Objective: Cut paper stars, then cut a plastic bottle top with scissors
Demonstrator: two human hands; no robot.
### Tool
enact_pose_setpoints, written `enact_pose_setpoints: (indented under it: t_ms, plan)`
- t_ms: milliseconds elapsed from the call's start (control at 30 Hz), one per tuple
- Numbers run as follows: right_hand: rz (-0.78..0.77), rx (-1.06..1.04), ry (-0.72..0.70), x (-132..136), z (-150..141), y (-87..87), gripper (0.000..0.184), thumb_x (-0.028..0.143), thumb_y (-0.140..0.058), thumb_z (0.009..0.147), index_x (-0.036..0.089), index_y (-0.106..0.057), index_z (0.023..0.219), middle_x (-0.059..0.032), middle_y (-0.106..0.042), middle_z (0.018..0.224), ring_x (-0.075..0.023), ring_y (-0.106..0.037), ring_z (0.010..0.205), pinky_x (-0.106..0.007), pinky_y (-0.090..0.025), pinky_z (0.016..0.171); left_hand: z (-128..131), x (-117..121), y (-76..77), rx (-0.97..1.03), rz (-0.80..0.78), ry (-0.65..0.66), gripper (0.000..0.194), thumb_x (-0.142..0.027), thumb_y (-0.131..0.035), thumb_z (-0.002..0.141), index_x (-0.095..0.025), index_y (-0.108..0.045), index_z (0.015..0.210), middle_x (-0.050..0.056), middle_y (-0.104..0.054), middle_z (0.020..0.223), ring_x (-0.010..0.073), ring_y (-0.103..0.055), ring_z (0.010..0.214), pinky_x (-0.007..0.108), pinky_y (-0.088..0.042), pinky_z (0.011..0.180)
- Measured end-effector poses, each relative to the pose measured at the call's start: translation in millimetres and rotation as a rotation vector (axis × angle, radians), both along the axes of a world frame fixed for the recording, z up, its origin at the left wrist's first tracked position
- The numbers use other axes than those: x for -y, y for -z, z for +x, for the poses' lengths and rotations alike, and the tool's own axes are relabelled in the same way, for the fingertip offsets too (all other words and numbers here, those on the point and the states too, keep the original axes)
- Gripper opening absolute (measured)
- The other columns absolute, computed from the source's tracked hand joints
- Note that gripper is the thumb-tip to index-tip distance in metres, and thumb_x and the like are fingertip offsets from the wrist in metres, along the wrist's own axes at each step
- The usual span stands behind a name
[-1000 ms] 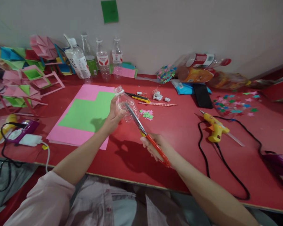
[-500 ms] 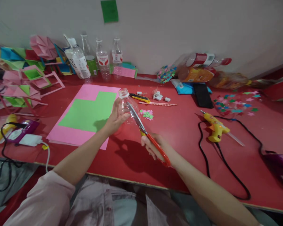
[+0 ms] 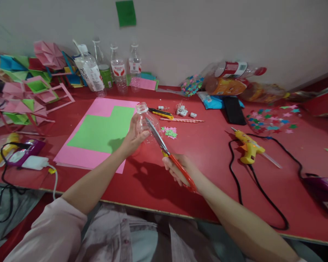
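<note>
My left hand (image 3: 134,138) is closed around the side of a clear plastic bottle top (image 3: 142,115), its neck pointing up and away from me. In my right hand (image 3: 180,168) are red-handled scissors (image 3: 164,147), the fingers wrapped about the handles. The long metal blades reach up and left to the bottle piece and overlap its side; whether they are cutting into it I cannot tell. Behind the piece lie a yellow box cutter (image 3: 164,113) and a pile of pink and green paper stars (image 3: 170,132). Pink and green paper sheets (image 3: 94,133) lie under and left of my left hand.
A yellow glue gun (image 3: 250,147) with a black cord rests at the right. Several bottles (image 3: 119,71) stand against the wall. Folded paper models (image 3: 27,94) crowd the left, above a purple power strip (image 3: 27,151). A black phone (image 3: 234,110) lies at back right.
The view has shifted very slightly. My hands, the scissors and the bottle top keep nearly the same positions, with the bottle top and blades only marginally moved.
</note>
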State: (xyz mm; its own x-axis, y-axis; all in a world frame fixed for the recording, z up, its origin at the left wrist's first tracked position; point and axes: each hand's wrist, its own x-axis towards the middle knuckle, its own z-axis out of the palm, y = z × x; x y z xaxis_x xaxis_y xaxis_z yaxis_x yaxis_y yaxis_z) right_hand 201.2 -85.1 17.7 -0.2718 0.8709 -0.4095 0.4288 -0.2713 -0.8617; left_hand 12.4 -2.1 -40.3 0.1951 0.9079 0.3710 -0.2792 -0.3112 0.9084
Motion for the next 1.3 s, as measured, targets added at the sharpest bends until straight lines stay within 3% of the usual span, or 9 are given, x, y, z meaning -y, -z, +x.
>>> enact_pose_setpoints:
  t_ms: [267, 400, 600, 967, 1167, 1300]
  plan:
    - [-0.007, -0.047, -0.036, -7.0, 4.0, 13.3, 0.053, 0.074, -0.051, 0.075, 0.023, -0.047, 0.067, 0.0107, -0.036, 0.035, -0.0071, -0.035, 0.026, -0.020, -0.034, 0.030, 1.4, -0.9, 9.5, -0.004, -0.003, 0.023, 0.079, -0.052, -0.070, 0.077, -0.043, -0.024, 0.141, 0.008, -0.051, 0.133, 0.0255, -0.060, 0.118, 0.055, -0.043, 0.106]
    - [-0.010, -0.053, -0.022, -5.9, 3.7, 10.2, 0.053, 0.075, -0.051, 0.075, 0.023, -0.044, 0.066, 0.0108, -0.036, 0.037, -0.0064, -0.035, 0.027, -0.019, -0.033, 0.030, 3.5, 0.5, 12.0, 0.009, -0.003, 0.020, 0.081, -0.051, -0.067, 0.079, -0.043, -0.019, 0.143, 0.009, -0.049, 0.139, 0.0263, -0.055, 0.127, 0.057, -0.036, 0.113]
    - [-0.077, 0.029, 0.005, -4.8, 1.0, 3.5, 0.051, 0.070, -0.056, 0.076, 0.023, -0.042, 0.065, 0.0107, -0.035, 0.038, -0.0067, -0.036, 0.027, -0.019, -0.030, 0.028, 1.8, 1.1, 11.1, -0.005, -0.017, 0.035, 0.082, -0.051, -0.068, 0.079, -0.045, -0.018, 0.145, 0.009, -0.044, 0.147, 0.0274, -0.058, 0.124, 0.058, -0.041, 0.109]
    - [-0.020, 0.006, 0.014, -0.8, 0.0, -1.1, 0.049, 0.068, -0.054, 0.079, 0.023, -0.041, 0.064, 0.0105, -0.036, 0.039, -0.0056, -0.034, 0.027, -0.018, -0.028, 0.029, 2.6, 1.9, 8.7, 0.008, -0.021, 0.013, 0.086, -0.053, -0.069, 0.077, -0.045, -0.017, 0.145, 0.010, -0.047, 0.143, 0.0258, -0.063, 0.113, 0.055, -0.046, 0.103]
    - [-0.007, 0.012, 0.015, 1.0, 0.0, -3.2, 0.048, 0.066, -0.052, 0.080, 0.023, -0.039, 0.064, 0.0105, -0.036, 0.039, -0.0056, -0.034, 0.027, -0.018, -0.028, 0.029, 3.9, 2.0, 7.5, 0.018, -0.020, 0.019, 0.089, -0.053, -0.069, 0.077, -0.045, -0.014, 0.147, 0.010, -0.041, 0.149, 0.0273, -0.061, 0.119, 0.058, -0.042, 0.108]
    - [0.021, -0.002, 0.016, 0.1, 0.7, -0.9, 0.047, 0.066, -0.052, 0.080, 0.023, -0.040, 0.064, 0.0105, -0.036, 0.039, -0.0057, -0.035, 0.027, -0.019, -0.028, 0.029, 5.0, 1.8, 7.6, 0.035, -0.011, -0.001, 0.087, -0.054, -0.071, 0.075, -0.043, -0.020, 0.145, 0.009, -0.049, 0.140, 0.0293, -0.058, 0.124, 0.059, -0.039, 0.110]
